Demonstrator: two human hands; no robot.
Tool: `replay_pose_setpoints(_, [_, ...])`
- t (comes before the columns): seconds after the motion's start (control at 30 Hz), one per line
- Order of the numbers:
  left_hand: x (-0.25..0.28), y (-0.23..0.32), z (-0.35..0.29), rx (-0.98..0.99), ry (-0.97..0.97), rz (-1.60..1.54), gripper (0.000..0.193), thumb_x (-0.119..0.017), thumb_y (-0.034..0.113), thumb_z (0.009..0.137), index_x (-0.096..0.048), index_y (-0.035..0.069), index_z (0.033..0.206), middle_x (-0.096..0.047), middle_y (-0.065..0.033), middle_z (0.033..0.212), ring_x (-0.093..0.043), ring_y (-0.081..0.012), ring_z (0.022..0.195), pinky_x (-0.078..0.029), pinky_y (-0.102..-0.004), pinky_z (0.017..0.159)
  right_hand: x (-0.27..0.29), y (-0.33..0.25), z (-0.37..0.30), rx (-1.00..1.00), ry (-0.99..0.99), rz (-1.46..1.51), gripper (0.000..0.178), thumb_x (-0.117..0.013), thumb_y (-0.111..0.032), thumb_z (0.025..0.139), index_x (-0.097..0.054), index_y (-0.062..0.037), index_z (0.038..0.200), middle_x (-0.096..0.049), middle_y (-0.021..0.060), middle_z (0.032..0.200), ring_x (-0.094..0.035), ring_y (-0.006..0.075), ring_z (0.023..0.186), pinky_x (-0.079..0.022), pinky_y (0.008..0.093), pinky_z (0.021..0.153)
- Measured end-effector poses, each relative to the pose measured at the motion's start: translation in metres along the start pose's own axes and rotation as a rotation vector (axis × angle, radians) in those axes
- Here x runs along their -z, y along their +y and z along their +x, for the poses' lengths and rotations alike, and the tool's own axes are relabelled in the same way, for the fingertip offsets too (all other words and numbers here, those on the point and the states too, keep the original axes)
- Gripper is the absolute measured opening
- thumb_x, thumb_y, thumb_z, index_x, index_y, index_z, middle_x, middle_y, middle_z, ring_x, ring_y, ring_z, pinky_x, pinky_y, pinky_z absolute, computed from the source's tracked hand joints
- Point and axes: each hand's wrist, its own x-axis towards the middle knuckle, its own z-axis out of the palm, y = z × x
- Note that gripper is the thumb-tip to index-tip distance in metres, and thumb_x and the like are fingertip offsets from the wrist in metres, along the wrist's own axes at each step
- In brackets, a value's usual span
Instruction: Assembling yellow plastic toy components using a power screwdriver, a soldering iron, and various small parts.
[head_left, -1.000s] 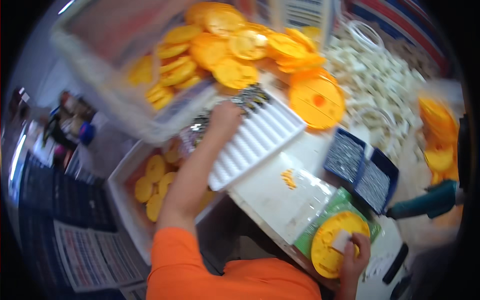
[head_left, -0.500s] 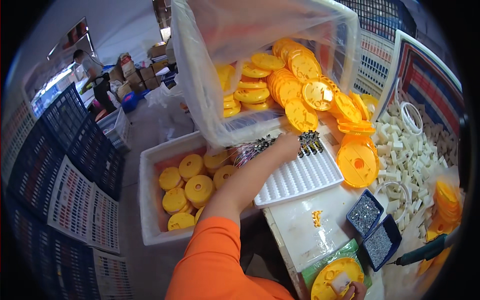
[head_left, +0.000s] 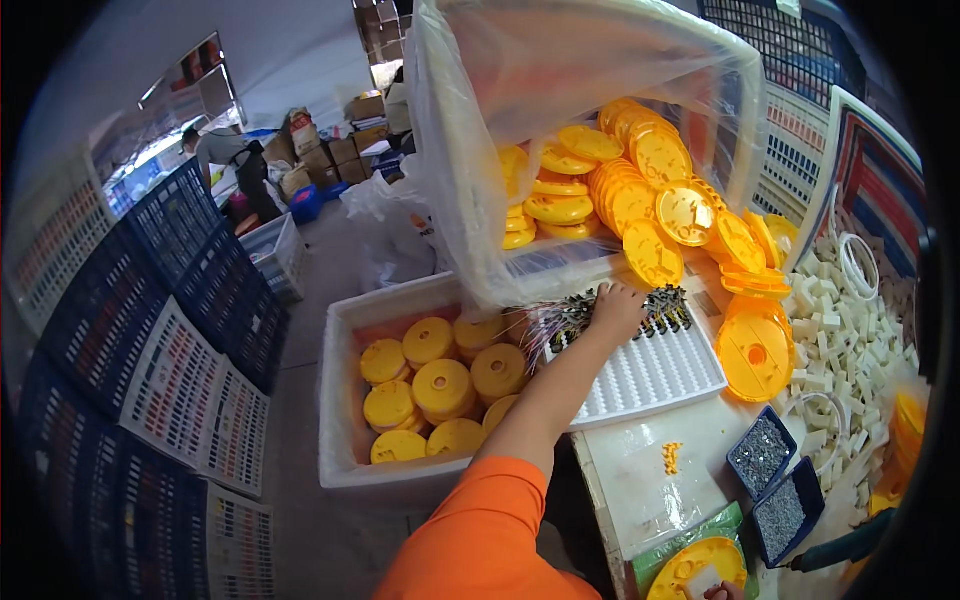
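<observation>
My left hand (head_left: pixel 619 312) is over the far part of a white ribbed tray (head_left: pixel 650 378). Its fingers curl down among small black parts (head_left: pixel 668 312) with thin wires; what is between the fingertips is hidden. At the lower edge, my right hand (head_left: pixel 726 592) shows only its fingertips, closed at the side of a small white block (head_left: pixel 702 580). That block rests on a round yellow plastic cover (head_left: pixel 672 578), which lies on a green plastic packet (head_left: pixel 652 568) at the front of the worktable (head_left: pixel 630 470).
Behind the tray, a plastic-lined crate (head_left: pixel 470 270) lies tipped with yellow discs spilling out. Left stands a white box (head_left: pixel 345 400) of yellow round housings. At right are blue screw bins (head_left: pixel 790 510), a screwdriver (head_left: pixel 850 545) and heaped white blocks (head_left: pixel 850 330). Stacked crates (head_left: pixel 150 380) line the left.
The whole view has shifted, so the scene sits further right. My left hand remains over the black parts, its fingers now more visible. My right hand stays by the white block.
</observation>
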Motion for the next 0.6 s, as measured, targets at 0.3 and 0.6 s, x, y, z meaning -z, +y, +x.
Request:
replay_pose_setpoints(0.3, [0.004, -0.003, 0.003, -0.318, 0.189, 0.388, 0.014, -0.065, 0.017, 0.083, -0.076, 0.011, 0.091, -0.067, -0.0073, 0.109, -0.06, -0.026, 0.113, -0.037, -0.0525, 0.108, -0.003, 0.003, 0.0, -0.12, 0.037, 0.006, 0.019, -0.061, -0.008, 0.102, -0.067, 0.0054, 0.113, -0.068, 0.0123, 0.094, -0.063, 0.0224, 0.085, -0.053, 0.0348, 0.081])
replay_pose_setpoints(0.6, [0.008, -0.006, -0.001, -0.405, 0.323, 0.255, 0.009, -0.065, 0.015, 0.083, -0.073, 0.013, 0.084, -0.063, -0.0044, 0.118, -0.054, -0.0233, 0.118, -0.04, -0.044, 0.102, -0.002, -0.006, 0.004, -0.188, 0.025, 0.063, 0.019, -0.061, -0.01, 0.103, -0.068, 0.0044, 0.112, -0.07, 0.012, 0.095, -0.065, 0.0218, 0.085, -0.054, 0.0342, 0.08])
